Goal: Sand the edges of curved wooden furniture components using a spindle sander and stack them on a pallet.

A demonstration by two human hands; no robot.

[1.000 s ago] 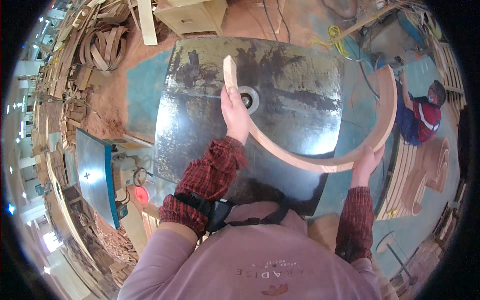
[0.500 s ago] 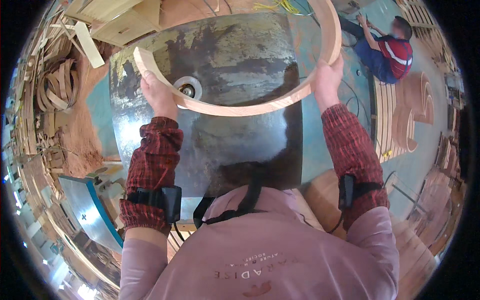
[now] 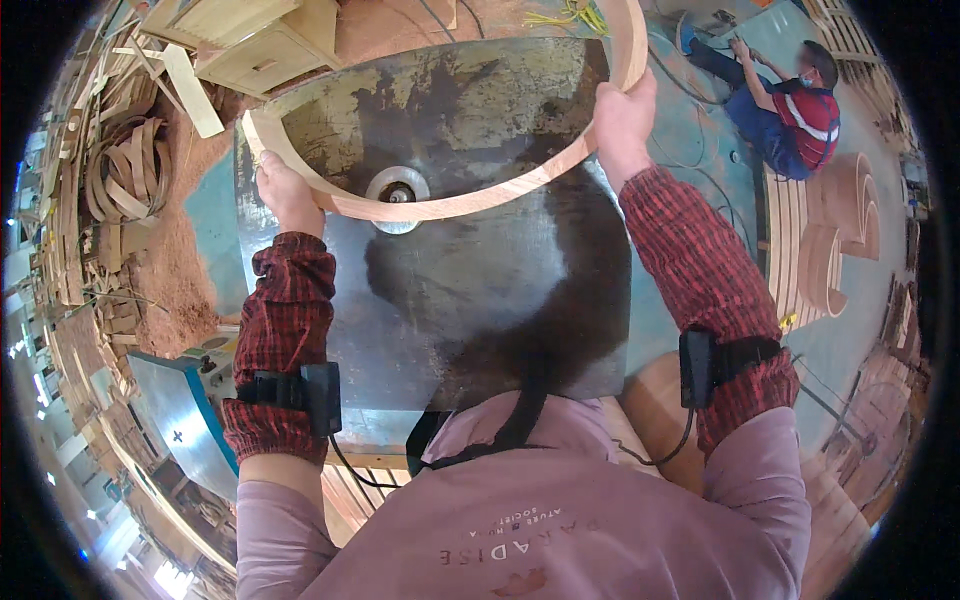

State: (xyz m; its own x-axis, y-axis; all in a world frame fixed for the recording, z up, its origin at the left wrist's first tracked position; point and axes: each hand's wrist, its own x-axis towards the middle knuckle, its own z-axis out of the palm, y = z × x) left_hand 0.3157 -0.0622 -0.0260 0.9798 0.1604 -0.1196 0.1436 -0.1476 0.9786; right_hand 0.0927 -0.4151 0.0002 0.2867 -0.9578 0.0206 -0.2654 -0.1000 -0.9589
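A curved strip of pale wood (image 3: pixel 470 205) arches across the metal machine table (image 3: pixel 480 330), bowing toward me. My left hand (image 3: pixel 288 195) grips it near its left end, thumb on the near side. Higher up on the right, my right hand (image 3: pixel 625 115) is wrapped round the other arm of the curve, whose far end runs out of the top of the picture. Just behind the strip, close to my left hand, a round cutter spindle (image 3: pixel 398 193) sits in a pale ring in the table. The strip's edge overlaps the ring; whether it touches the cutter I cannot tell.
To the right, a person in a red shirt (image 3: pixel 806 118) sits low by pale slats (image 3: pixel 785 235) and curved wooden pieces (image 3: pixel 822 270). Sawdust (image 3: pixel 185 265) and bent offcuts (image 3: pixel 128 170) lie left. A wooden cabinet (image 3: pixel 265 50) stands at the back left, a blue-edged metal machine (image 3: pixel 180 400) near left.
Both hands have moved left with the curved strip, and its right side has tipped farther away. The strip now passes closer over the spindle ring.
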